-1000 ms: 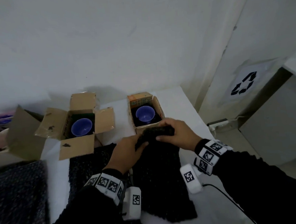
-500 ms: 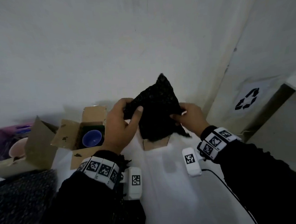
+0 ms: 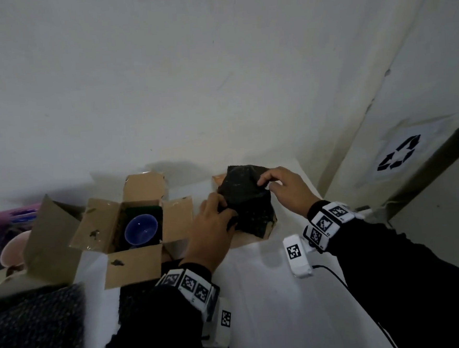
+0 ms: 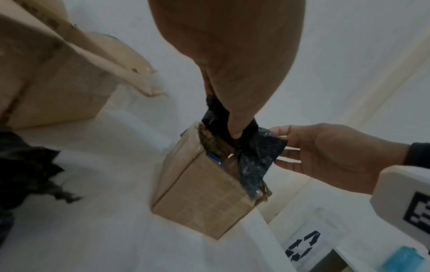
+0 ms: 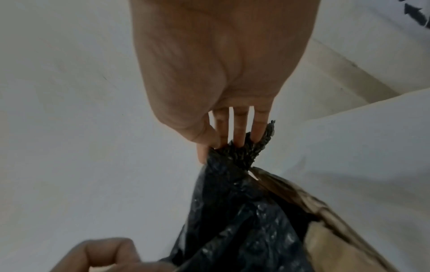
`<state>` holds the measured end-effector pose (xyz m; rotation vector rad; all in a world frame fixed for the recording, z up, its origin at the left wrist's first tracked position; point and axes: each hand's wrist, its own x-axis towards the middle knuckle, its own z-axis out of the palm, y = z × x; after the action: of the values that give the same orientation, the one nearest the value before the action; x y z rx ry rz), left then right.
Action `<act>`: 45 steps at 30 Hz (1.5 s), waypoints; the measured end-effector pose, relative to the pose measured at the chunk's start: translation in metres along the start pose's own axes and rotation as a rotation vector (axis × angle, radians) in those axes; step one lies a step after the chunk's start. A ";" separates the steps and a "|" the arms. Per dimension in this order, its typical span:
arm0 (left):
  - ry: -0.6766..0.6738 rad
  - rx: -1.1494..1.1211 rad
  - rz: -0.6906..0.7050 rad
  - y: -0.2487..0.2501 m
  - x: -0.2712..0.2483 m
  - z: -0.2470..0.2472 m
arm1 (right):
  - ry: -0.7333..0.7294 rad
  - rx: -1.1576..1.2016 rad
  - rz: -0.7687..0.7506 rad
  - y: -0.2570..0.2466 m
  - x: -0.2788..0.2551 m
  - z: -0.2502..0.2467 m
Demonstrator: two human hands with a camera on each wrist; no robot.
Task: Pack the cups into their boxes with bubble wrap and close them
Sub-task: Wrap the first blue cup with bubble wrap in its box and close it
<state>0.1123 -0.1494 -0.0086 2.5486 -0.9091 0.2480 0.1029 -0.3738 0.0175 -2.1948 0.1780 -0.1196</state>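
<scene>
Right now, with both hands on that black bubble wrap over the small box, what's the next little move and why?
Probably push the black bubble wrap down into the small box. The left hand and right hand both pinch its edges, and it drapes over the box's open top and spills down one side rather than sitting inside, so the box cannot be closed yet.

Right hand (image 5: 216, 73) pinching black bubble wrap (image 5: 244, 220)
</scene>
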 end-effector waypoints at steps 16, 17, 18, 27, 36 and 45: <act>-0.254 0.309 0.149 -0.011 -0.002 0.038 | -0.173 -0.744 -0.480 0.043 -0.022 0.027; -0.282 0.315 0.157 -0.015 -0.005 0.039 | -0.196 -0.769 -0.514 0.046 -0.022 0.029; -0.314 0.327 0.165 -0.017 -0.006 0.039 | -0.232 -0.791 -0.532 0.047 -0.023 0.030; -0.415 0.447 0.177 -0.017 0.003 0.042 | -0.439 -1.085 -0.397 0.020 -0.024 0.035; -0.481 0.463 0.189 -0.011 -0.021 0.042 | -0.575 -1.169 -0.280 0.011 -0.049 0.043; -0.740 0.446 0.151 0.003 -0.003 0.030 | -0.482 -0.775 -0.160 0.009 -0.051 0.030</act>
<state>0.1085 -0.1633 -0.0359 3.0342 -1.4399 -0.5557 0.0568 -0.3465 -0.0091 -2.9230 -0.2715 0.4633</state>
